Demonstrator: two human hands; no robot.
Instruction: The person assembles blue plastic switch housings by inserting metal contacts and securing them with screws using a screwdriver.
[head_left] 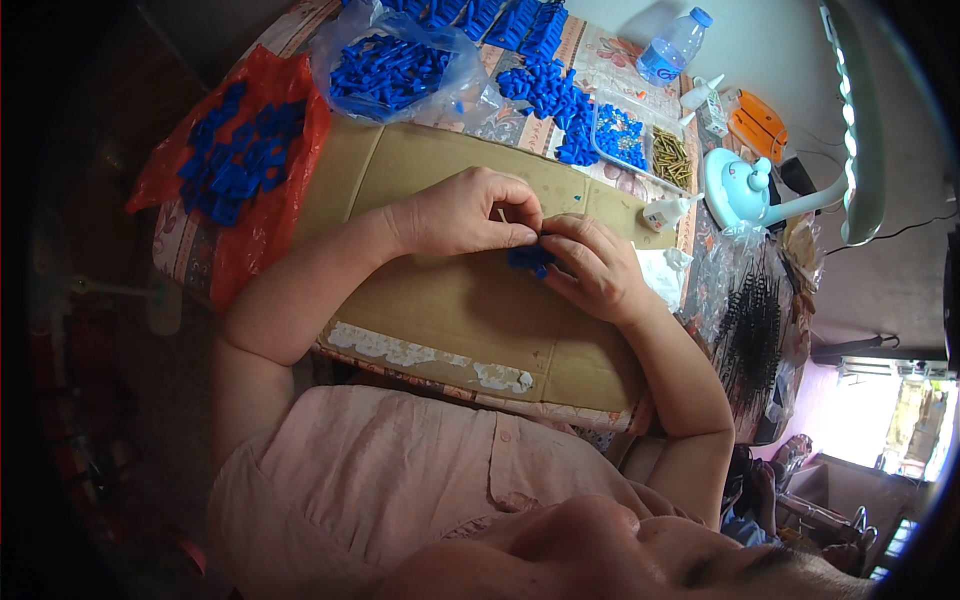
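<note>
The person is leaning over a sheet of brown cardboard (440,300) lying on the tabletop (600,50), both hands meeting near its middle. The left hand (465,212) is pinching a thin pale pin (502,214) between thumb and fingertips, curled tight around it. The right hand (592,265) is grasping a small blue plastic piece (528,258), fingers folded over most of it, and the two hands are touching at the fingertips just above the cardboard. More blue pieces are lying in a red bag (250,150) at the left and in a clear bag (395,65) further back, with a loose blue heap (548,90) beside a clear tray (625,135). A water bottle (675,45) and a light blue desk lamp (745,190) are standing well apart to the right
</note>
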